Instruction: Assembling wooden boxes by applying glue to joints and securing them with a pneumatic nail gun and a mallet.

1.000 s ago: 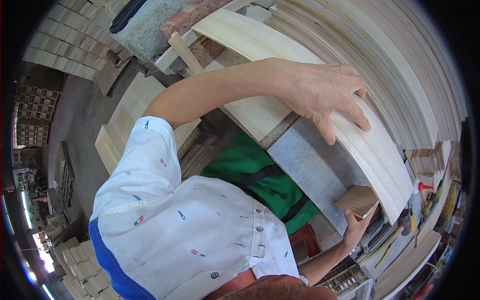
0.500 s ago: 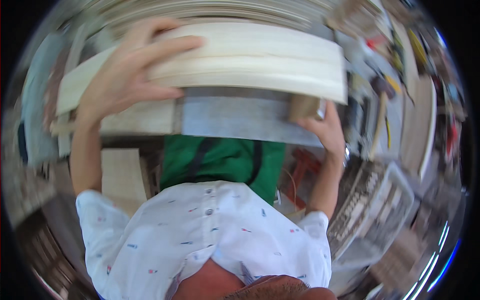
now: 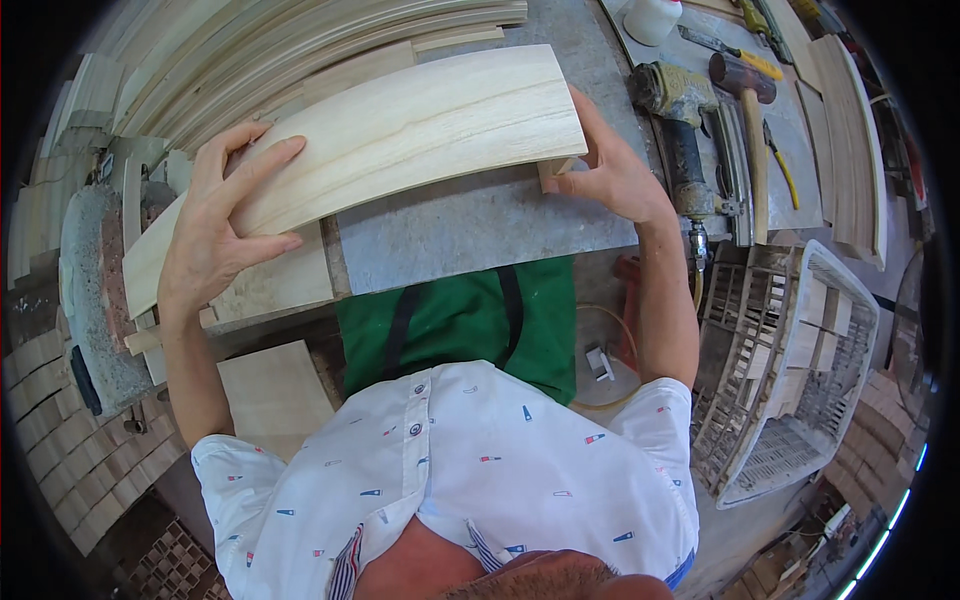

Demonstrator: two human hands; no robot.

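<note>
- Landmark here is the long pale board (image 3: 370, 145), lying at a slant across the grey bench top (image 3: 480, 215) and slightly curved (fisheye may be bending it).
- Left hand (image 3: 215, 215) is over the board's left half, fingers and thumb spread wide. Fingertips are on its upper face and the thumb is down by its near edge. Can't tell if it's really gripping or just steadying.
- Right hand (image 3: 612, 178) is at the board's right end, partly closed, with its thumb against a small wooden piece (image 3: 558, 174) tucked under that end. Fingers go behind the board, so their tips are hidden.
- Past the board's far edge there's a pile of long wood strips (image 3: 300, 50).
- Off the board's right end: a nail gun (image 3: 686, 135), then a mallet (image 3: 748, 100) and a chisel (image 3: 735, 52) with a yellow handle.
- White bottle (image 3: 652, 20) sits beyond the board's right end.
- Nearer the person than the board, there's green cloth (image 3: 460, 320) with dark straps.
- Grey plastic crate (image 3: 860, 300) is to the board's lower right, wood pieces inside.
</note>
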